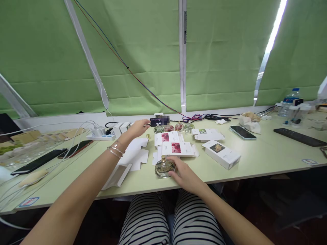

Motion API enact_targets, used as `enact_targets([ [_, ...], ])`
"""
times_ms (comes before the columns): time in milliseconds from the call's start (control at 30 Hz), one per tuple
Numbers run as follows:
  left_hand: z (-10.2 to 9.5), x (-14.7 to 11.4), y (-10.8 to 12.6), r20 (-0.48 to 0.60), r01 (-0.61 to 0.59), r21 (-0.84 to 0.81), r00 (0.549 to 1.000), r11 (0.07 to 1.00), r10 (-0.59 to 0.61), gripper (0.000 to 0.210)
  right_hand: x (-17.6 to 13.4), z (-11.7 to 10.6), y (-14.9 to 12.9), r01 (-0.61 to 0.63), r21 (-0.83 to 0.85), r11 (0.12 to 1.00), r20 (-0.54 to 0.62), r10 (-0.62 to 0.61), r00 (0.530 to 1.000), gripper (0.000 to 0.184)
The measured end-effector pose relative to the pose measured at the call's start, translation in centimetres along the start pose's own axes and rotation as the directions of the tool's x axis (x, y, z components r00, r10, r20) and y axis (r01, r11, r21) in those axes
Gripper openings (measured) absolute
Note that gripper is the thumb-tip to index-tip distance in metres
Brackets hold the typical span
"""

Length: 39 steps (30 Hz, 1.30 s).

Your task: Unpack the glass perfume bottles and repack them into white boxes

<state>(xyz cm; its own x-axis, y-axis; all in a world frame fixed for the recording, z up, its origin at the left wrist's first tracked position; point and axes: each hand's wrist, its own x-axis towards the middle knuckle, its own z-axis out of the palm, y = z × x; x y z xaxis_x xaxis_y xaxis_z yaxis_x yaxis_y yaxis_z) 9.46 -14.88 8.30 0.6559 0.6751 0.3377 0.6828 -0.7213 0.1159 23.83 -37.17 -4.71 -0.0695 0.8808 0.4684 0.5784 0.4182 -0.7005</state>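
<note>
The R hand (182, 173) was at the front edge of the worktop (270, 156), w/ its grip partly closed around the R side of the bottle (161, 169), thumb low and fingers near the top. The bottle, clear glass w/ a gold neck, stood upright on the worktop, just in front of the pink-print boxes (175, 148). The L hand (139, 128) was extended fwd to the L end of the lit phone (156, 122); its fingers were drawn together, but whether the grip had hold of the phone or only touched it, cannot tell. Behind the boxes, approx. in a row, stood four more bottles (189, 128), partly hidden. An opened white carton (136, 151) lay to the L, w/ flaps spread, near a small gold cap (148, 136). To the R lay a closed carton (227, 157) w/ a dark pic on top; beyond it, a second phone (242, 132), screen dark. A power strip (102, 136) w/ plugs was at rear L.
</note>
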Motion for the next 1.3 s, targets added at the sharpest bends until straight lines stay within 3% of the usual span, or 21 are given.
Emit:
enact_targets([
  [167,4.6,2.4,-2.9,0.173,0.134,0.014,0.976,0.991,-0.134,0.026,0.0,-0.2,-0.2,0.005,-0.002,1.000,0.010,-0.005,1.000,0.041],
  [267,6.2,2.6,-3.2,0.181,0.165,-0.022,0.971,0.986,-0.158,0.024,0.1,-0.2,-0.3,0.003,-0.012,1.000,0.012,-0.003,1.000,0.041],
  [333,6.1,2.8,-2.8,0.135,0.159,-0.063,0.980,0.985,-0.149,0.024,0.1,-0.2,-0.3,-0.003,-0.018,1.000,0.013,0.003,1.000,0.041],
  [433,4.1,2.5,-1.4,0.017,0.112,-0.138,0.994,0.984,-0.111,0.025,0.1,-0.2,-0.2,-0.006,-0.016,1.000,0.020,0.007,1.000,0.041],
  [567,-0.6,-1.4,2.6,-0.079,-0.068,-0.236,0.996,0.969,0.050,0.023,0.1,0.0,0.1,0.005,-0.010,1.000,0.007,-0.005,1.000,0.041],
  [633,-2.2,-4.9,4.8,-0.041,-0.197,-0.277,0.980,0.940,0.193,0.020,0.0,0.1,0.2,0.021,-0.004,1.000,0.002,-0.021,1.000,0.042],
  [700,-2.6,-8.4,6.5,0.007,-0.346,-0.318,0.930,0.883,0.367,0.016,0.0,0.2,0.2,0.027,0.003,1.000,-0.002,-0.027,1.000,0.043],
  [767,-1.7,-11.1,7.4,0.039,-0.382,-0.318,0.909,0.868,0.415,0.011,0.0,0.2,0.0,0.022,0.003,1.000,-0.006,-0.022,1.000,0.042],
  [833,-0.3,-12.5,7.7,0.013,-0.378,-0.322,0.915,0.868,0.403,0.013,0.0,0.2,-0.1,0.017,-0.005,1.000,-0.006,-0.017,1.000,0.040],
  [933,1.6,-13.2,7.6,-0.031,-0.348,-0.361,0.932,0.865,0.362,0.016,0.0,0.2,-0.3,0.019,-0.017,1.000,-0.006,-0.019,1.000,0.040],
  [1000,2.4,-13.5,7.7,-0.014,-0.299,-0.378,0.948,0.876,0.317,0.020,0.0,0.1,-0.2,0.028,-0.013,1.000,-0.008,-0.028,1.000,0.040],
  [1167,4.0,-15.0,7.9,0.056,-0.144,-0.453,0.980,0.880,0.189,0.052,-0.1,0.4,0.3,0.054,0.005,0.999,-0.001,-0.054,0.999,0.042],
  [1300,5.5,-15.4,7.8,0.047,-0.129,-0.519,0.983,0.845,0.179,0.054,0.0,0.3,0.0,0.071,-0.034,0.997,0.009,-0.070,0.997,0.044],
])
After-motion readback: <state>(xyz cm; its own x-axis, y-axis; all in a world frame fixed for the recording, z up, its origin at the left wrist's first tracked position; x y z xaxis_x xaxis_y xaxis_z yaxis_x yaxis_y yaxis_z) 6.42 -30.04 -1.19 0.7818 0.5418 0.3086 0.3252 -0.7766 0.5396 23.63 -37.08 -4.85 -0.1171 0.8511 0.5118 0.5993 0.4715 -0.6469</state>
